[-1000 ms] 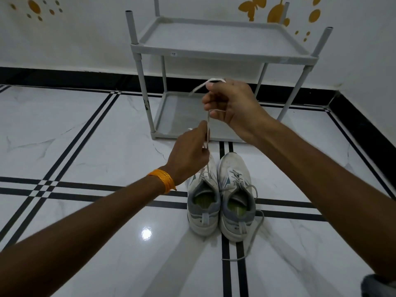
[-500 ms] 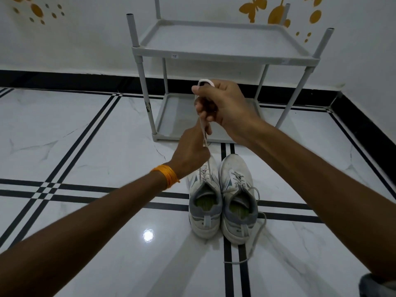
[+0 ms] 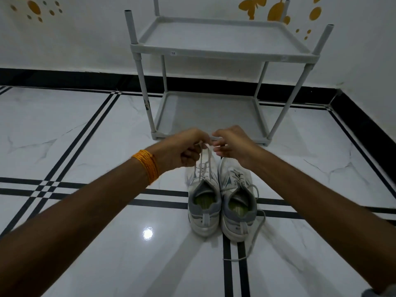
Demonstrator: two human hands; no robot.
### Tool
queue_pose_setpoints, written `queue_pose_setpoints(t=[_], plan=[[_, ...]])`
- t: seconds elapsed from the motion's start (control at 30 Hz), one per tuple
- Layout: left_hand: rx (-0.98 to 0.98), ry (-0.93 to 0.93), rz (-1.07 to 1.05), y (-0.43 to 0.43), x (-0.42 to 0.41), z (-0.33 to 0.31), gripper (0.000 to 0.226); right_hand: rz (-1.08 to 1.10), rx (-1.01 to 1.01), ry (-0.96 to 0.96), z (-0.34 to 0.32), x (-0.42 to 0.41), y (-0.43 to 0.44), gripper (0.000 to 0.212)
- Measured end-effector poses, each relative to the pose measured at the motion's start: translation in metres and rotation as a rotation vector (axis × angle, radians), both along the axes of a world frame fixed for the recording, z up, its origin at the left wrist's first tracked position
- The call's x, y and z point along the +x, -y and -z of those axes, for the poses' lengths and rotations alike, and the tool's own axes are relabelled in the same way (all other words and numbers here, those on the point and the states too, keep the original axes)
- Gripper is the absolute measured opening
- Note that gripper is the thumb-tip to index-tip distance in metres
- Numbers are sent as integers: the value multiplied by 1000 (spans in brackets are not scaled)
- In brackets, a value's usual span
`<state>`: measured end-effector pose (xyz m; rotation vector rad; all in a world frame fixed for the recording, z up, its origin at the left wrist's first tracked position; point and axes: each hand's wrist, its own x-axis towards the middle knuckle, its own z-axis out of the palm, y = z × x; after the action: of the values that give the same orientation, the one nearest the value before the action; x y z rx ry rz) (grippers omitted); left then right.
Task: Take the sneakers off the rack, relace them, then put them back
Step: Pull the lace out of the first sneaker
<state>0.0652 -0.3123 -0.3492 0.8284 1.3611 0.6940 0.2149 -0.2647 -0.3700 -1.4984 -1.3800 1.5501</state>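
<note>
Sneakers (image 3: 221, 202) side by side (toes toward rack (image 3: 222, 54))

Two white-and-grey sneakers stand side by side on the floor, heels toward the camera. The left sneaker (image 3: 203, 202) has its lace (image 3: 202, 161) pulled up taut; the right sneaker (image 3: 237, 206) trails a loose lace (image 3: 256, 239). The grey two-shelf rack (image 3: 222, 54) stands beyond them.
</note>
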Motion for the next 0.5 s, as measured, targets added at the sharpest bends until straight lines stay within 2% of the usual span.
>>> queue_pose_setpoints(t=[0.07, 0.17, 0.23, 0.3, 0.33, 0.4, 0.43, 0.5], plan=[[-15, 112, -82, -5, -3, -3, 33, -48, 198, 59, -9, 3, 10, 30], [29, 138, -142, -8, -5, -1, 32, -237, 428, 126, -28, 4, 28, 31], [37, 159, -157, -10, -6, 3, 34, -320, 473, 213, -30, 2, 34, 25], [58, 150, -172, -8, -4, 5, 33, -296, 496, 228, -25, 3, 29, 17], [92, 101, -182, -8, -4, 7, 31, -261, 485, 202, -21, 5, 25, 13], [196, -110, -207, -4, -9, 15, 24, -185, 476, 186, -16, 16, 13, 15], [248, -239, -219, -2, -15, 21, 18, -156, 504, 248, -13, 24, 6, 15], [313, -527, -199, 2, -39, 42, 14, -128, 623, 575, -2, 49, -7, 12]])
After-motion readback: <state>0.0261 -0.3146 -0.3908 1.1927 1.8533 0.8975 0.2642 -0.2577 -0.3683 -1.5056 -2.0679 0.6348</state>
